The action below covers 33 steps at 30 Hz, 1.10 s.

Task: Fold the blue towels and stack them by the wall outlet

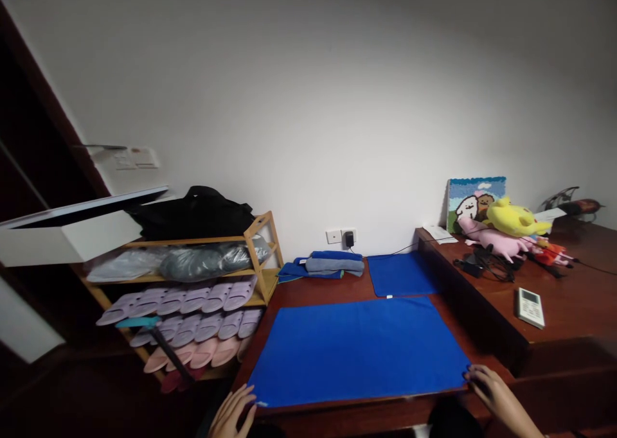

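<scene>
A flat, rectangular blue cloth [357, 351] lies spread on the reddish-brown wooden table [332, 293], its near edge close to the table's front edge. At its near left corner, the left hand [234, 413] has its 4 fingers side by side and its thumb apart. At the near right corner, the right hand [489, 386] bends its fingers at the fabric; whether they pinch it, I cannot tell. Beyond lie 1 smaller blue cloth [405, 275] and 1 pile of folded blue and grey cloths [335, 266]. Rightward, a white remote with buttons [531, 307] rests on a raised brown wooden surface [578, 297]; leftward, a light wooden rack [255, 262] holds lilac slippers [211, 297].
</scene>
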Motion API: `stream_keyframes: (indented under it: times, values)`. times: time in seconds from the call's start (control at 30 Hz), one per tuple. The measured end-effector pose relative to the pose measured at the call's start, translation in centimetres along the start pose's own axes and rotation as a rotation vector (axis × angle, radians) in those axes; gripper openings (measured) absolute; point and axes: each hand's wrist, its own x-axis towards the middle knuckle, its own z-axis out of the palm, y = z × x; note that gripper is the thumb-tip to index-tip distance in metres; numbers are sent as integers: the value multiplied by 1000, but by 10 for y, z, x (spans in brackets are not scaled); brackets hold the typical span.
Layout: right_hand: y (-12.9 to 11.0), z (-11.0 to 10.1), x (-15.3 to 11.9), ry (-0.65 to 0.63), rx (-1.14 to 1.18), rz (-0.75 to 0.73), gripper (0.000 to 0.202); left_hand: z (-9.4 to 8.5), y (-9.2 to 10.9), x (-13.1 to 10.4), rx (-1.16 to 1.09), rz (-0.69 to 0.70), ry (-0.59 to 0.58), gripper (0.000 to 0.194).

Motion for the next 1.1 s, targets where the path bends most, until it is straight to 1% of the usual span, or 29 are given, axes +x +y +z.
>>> stream_keyframes:
  times: [0.13, 0.2, 0.27, 0.37, 0.47, 0.53, 0.6, 0.67, 0.73, 0.83, 0.9, 0.97, 1.0, 1.03, 1.07, 1.1]
  values:
    - [-3, -5, -3, -51, -111, 42, 50, -5, 4, -9, 33, -4, -55, 42]
    - [-7, -6, 1, -71, -148, 62, 49, -9, 5, -11, 44, -16, -100, 41]
    - [-12, -1, 10, -70, -149, 74, 51, -12, 4, -10, 60, -30, -131, 41]
    - [-21, 12, 35, -56, -109, 61, 54, -15, 1, 5, 88, -65, -114, 42]
    - [-28, 32, 70, -70, -98, 70, 62, -11, 2, 39, 77, -74, -76, 43]
    - [-29, 47, 89, -88, -125, 97, 68, -2, 6, 69, 61, -65, -86, 41]
    - [-24, 62, 101, -122, -175, 137, 74, 13, 12, 100, 59, -51, -123, 38]
    - [-15, 77, 102, -163, -231, 171, 77, 32, 18, 129, 76, -35, -181, 37]
    - [-5, 89, 95, -196, -275, 189, 79, 52, 20, 153, 112, -28, -253, 41]
    - [5, 94, 85, -219, -308, 195, 78, 81, 15, 178, 163, -34, -371, 49]
    - [4, 89, 86, -221, -349, 225, 74, 95, 8, 186, 173, -49, -416, 52]
    - [-11, 84, 99, -201, -415, 258, 69, 105, -1, 186, 171, -66, -420, 54]
    - [-25, 82, 110, -186, -443, 262, 68, 109, -5, 185, 172, -73, -416, 54]
    - [-45, 83, 123, -174, -458, 250, 68, 112, -8, 183, 173, -76, -409, 55]
    - [-70, 88, 138, -168, -454, 221, 68, 114, -11, 181, 173, -74, -404, 55]
    - [-101, 95, 153, -181, -419, 164, 69, 116, -12, 180, 173, -72, -403, 55]
